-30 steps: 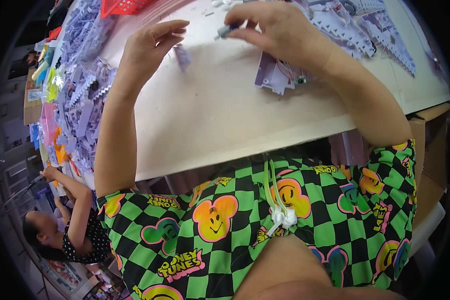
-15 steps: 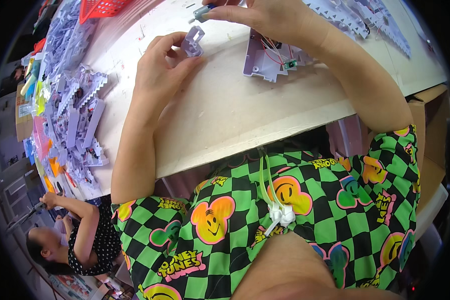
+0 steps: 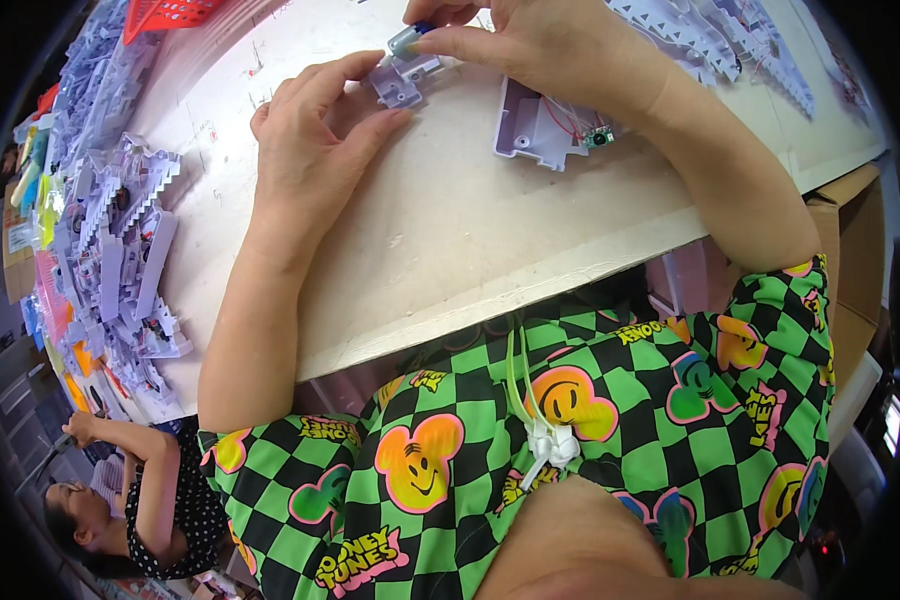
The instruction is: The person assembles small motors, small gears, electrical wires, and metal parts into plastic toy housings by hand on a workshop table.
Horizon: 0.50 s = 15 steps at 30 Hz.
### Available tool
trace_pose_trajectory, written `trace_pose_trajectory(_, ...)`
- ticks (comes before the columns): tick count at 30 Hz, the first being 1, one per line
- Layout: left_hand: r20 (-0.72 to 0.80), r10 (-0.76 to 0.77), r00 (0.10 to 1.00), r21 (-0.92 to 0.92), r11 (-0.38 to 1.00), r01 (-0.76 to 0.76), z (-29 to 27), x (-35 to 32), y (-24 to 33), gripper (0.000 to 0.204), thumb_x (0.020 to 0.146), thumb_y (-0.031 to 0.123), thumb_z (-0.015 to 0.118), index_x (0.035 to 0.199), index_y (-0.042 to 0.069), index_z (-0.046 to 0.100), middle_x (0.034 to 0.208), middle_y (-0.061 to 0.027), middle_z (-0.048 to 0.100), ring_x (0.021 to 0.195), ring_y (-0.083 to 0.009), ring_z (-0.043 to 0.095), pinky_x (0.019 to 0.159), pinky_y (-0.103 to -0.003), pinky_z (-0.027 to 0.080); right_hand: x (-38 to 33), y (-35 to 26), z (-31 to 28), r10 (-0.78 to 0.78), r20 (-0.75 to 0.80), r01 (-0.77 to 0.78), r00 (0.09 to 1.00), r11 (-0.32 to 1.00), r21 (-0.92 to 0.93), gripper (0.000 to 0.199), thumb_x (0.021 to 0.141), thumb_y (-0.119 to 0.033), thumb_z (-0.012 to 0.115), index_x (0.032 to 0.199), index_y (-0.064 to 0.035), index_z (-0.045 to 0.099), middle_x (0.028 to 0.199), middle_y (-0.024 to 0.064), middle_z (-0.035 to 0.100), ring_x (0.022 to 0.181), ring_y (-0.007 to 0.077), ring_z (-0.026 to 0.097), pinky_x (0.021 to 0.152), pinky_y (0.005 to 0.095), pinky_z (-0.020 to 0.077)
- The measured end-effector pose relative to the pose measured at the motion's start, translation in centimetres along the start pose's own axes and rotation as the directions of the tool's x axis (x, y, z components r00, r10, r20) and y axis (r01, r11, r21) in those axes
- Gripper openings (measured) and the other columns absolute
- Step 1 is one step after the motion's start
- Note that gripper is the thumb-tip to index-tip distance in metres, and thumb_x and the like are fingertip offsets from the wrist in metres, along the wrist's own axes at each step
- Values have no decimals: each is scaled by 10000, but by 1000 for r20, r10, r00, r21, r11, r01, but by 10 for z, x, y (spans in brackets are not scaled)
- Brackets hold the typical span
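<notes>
My left hand holds a small lavender plastic bracket between thumb and forefinger, just over the table. A small cylindrical motor, silvery with a dark blue end, is pinched in my right hand. The motor is right at the bracket's upper side; whether it sits inside cannot be made out. Beneath my right wrist lies an open lavender plastic housing. Thin wires and a small green circuit board show at its right side, and my forearm hides part of it.
Heaps of lavender plastic parts line the table's left side. A red plastic basket stands at the far left. More toothed lavender parts lie at the far right. A cardboard box is by the right edge. Another person sits at lower left.
My right hand has brought the motor down to the bracket. The bracket has turned in my left hand. The whole view has shifted slightly.
</notes>
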State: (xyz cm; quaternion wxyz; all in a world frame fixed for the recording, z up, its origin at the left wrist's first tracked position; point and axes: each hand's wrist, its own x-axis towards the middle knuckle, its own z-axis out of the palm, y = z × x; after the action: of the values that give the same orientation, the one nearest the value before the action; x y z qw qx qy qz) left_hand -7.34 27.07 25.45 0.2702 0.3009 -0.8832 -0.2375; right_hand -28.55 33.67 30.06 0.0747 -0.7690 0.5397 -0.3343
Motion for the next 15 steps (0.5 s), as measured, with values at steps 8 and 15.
trace_pose_trajectory(8,-33,76,997,27,997,-75,2,5,-3,439,718,227,787,1130,153,655,1014,1,671,986,-177,579,917,-356,305,3,-2,5,-3,62,8,998,996,-89,193,793,-144,672,917,4,662,786,188,667,728,307,669,681,364,530)
trace_pose_trajectory(15,-45,113,993,55,992,-110,2,4,-2,451,718,234,789,1149,196,662,961,22,681,964,-146,572,906,-351,274,1,0,6,18,130,18,991,962,-271,190,810,-203,668,889,-31,687,799,159,674,793,286,653,777,385,487)
